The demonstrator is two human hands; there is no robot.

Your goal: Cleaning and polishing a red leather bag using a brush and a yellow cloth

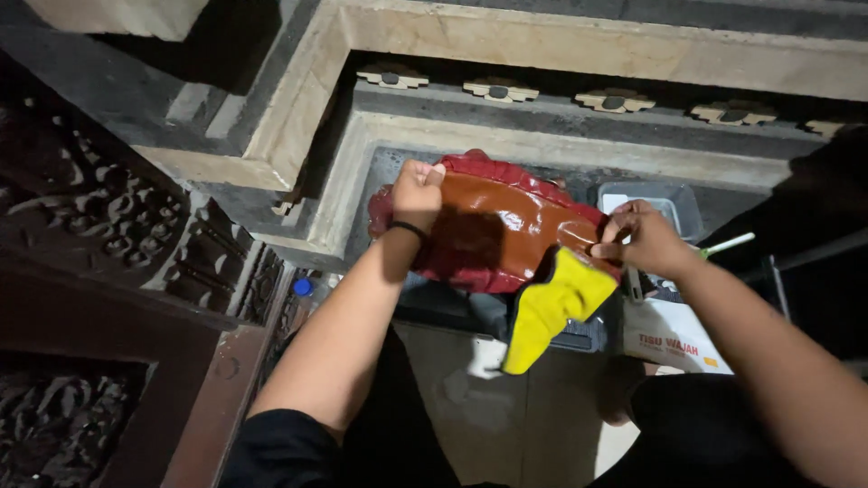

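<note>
A glossy red-brown moulded piece (495, 226) with a scalloped red rim is held up at the centre of the head view. My left hand (416, 192) grips its upper left edge, a black band on the wrist. My right hand (640, 239) pinches its right edge together with a yellow cloth (553, 307), which hangs down from the fingers.
Carved dark wooden panels (117, 226) stand at the left. A stepped stone ledge (542, 45) with small carved ornaments (499, 89) runs behind. A clear plastic tub (680, 203), a white box (674, 336) and a small blue cap (302, 286) lie below.
</note>
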